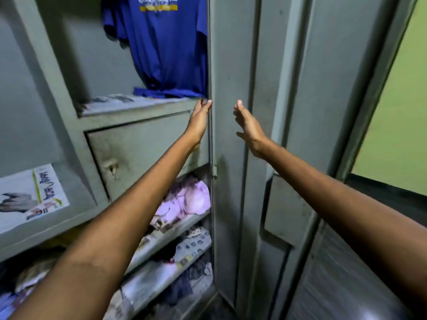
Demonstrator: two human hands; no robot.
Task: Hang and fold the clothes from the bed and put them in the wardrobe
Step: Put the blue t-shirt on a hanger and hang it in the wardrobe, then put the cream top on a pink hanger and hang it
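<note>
I judge the job close to its end: a blue shirt (161, 42) hangs in the top bay of the wardrobe (41, 72), its hem bunched on the shelf just above the locker (138, 148), and neither of my hands carries any clothing. My left hand (199, 120) curls its fingers round the edge of the door (231, 65), level with the top of the locker; my right hand (248, 125) lies spread and flat, empty, against the door's inner face just beside it. It looks as if the door is what I am handling. The bed is out of view, so I cannot tell whether clothes are left there. Below the locker, a pink garment (187, 199) lies loosely folded on a paper-lined shelf, and the shelves under that hold darker crumpled clothes (182, 289). Left of the locker, a printed paper (30, 197) lines another shelf.
</note>
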